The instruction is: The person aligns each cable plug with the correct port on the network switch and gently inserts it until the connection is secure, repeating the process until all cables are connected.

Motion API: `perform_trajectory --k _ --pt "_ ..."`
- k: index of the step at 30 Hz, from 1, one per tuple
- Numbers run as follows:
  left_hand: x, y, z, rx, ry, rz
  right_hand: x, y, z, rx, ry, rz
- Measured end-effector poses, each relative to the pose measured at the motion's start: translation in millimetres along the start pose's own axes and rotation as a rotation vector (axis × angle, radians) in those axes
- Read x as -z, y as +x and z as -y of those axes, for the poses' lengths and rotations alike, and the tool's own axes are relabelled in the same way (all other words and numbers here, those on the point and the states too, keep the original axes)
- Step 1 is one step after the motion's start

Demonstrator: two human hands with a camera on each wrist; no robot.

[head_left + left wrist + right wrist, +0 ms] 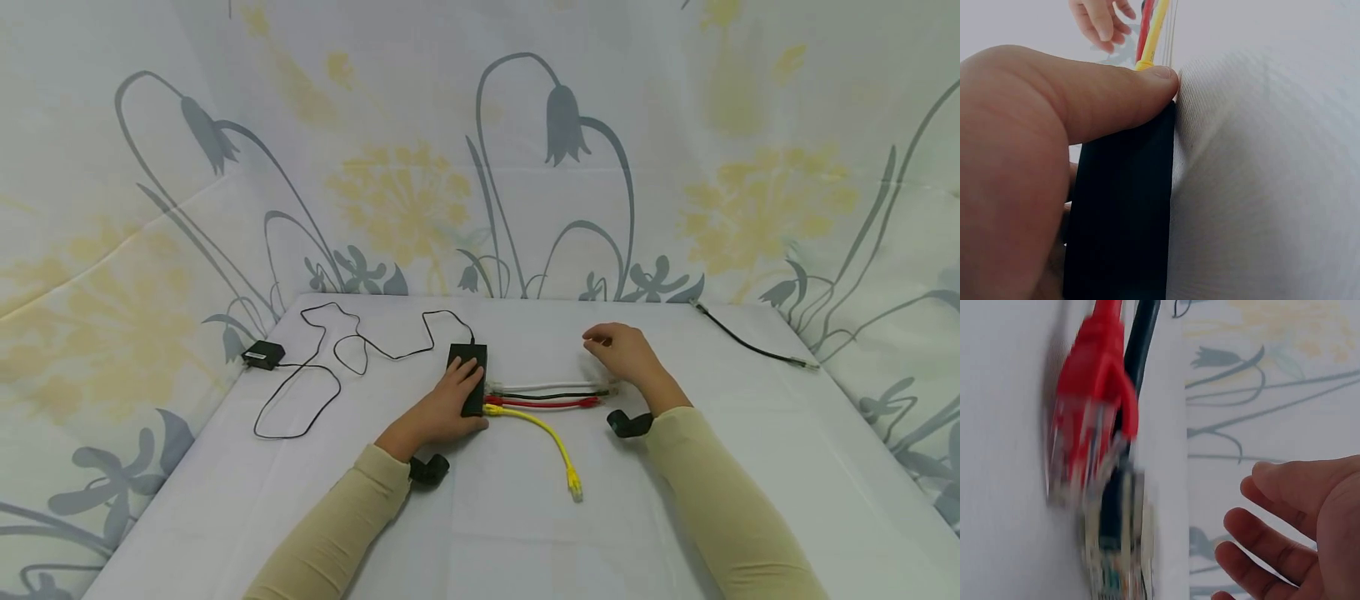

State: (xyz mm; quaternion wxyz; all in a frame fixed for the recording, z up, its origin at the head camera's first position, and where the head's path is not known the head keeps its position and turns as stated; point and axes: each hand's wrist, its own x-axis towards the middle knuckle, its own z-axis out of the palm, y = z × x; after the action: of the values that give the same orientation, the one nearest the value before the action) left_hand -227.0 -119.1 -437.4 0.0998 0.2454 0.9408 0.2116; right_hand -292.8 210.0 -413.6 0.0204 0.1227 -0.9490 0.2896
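My left hand [448, 407] lies over a small black network switch [468, 351], fingers across its top and thumb at its near end. In the left wrist view the thumb presses the edge of the box beside the yellow plug. From the box's right side run a white cable [540, 386], a black cable [558, 395], a red cable [543, 404] and a yellow cable [551, 432], whose loose plug points toward me. Raised beyond the cable ends, my right hand [628, 354] holds nothing, its fingers loosely bent. The right wrist view shows the red plug [1082, 437] close by.
A thin black cord links the switch's far end to a power adapter [263, 355] at the table's left edge. Another short black network cable [750, 342] lies at the far right. Patterned cloth [517, 167] hangs around the white table [517, 533].
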Motion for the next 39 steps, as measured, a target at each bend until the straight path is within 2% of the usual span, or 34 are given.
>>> perform_trajectory --k 10,20,30,39 --pt "-1.0 -0.2 -0.3 0.009 -0.002 0.003 17 -4.7 -25 -0.056 -0.022 -0.006" --pt "-3.0 0.1 -0.6 0.011 0.007 0.0 32 -8.1 -47 -0.061 -0.08 -0.01" --pt "-2.9 -0.3 -0.2 0.012 0.002 -0.004 46 -8.7 -69 -0.103 -0.11 -0.013" --pt "-1.2 0.1 0.6 0.008 0.005 -0.009 62 -9.9 -79 -0.159 -0.141 0.005"
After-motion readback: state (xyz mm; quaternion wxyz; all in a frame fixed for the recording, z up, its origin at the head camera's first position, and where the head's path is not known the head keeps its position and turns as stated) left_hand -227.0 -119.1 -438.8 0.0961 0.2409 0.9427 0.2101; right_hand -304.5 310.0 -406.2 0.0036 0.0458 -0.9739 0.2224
